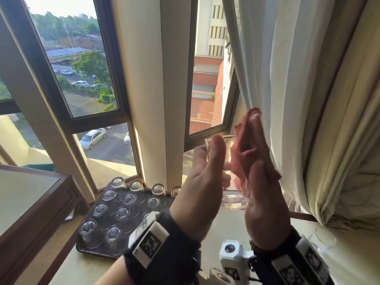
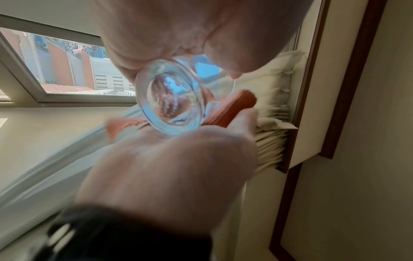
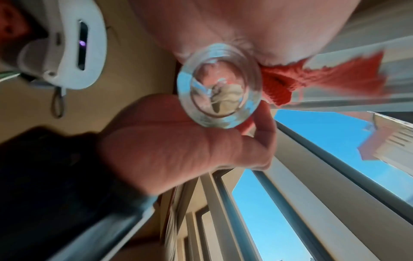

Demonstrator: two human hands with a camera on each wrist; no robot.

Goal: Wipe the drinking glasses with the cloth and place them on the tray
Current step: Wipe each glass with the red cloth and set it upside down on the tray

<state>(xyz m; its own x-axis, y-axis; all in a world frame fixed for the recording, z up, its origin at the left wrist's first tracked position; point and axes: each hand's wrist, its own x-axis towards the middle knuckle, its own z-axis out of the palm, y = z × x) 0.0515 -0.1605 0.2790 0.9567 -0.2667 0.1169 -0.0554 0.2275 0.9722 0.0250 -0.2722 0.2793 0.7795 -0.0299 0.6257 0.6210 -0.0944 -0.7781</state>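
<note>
Left hand (image 1: 207,169), thumb up and fingers curled round the wall of a clear drinking glass (image 1: 228,171), holds it raised before the window (image 1: 82,64); right hand (image 1: 257,177), fingers nearly straight, presses a reddish cloth (image 1: 244,149) flat against the glass's far side. The glass sits mouth away from the wearer, thick base toward the wrists. Judged as handled: rigid, smooth, likely slippery and breakable, so the grip belongs round the mid-wall, with the cloth cushioning the opposite side. Below and to the left, a dark tray (image 1: 82,246) on the sill carries many glasses set upside down; the held one is not yet among them. Only the head view shows the tray and the white curtain (image 1: 287,79). The wrist views alone show the heavy round base (image 2: 172,106) end-on, and the cloth (image 3: 288,83) bunched beside it
</note>
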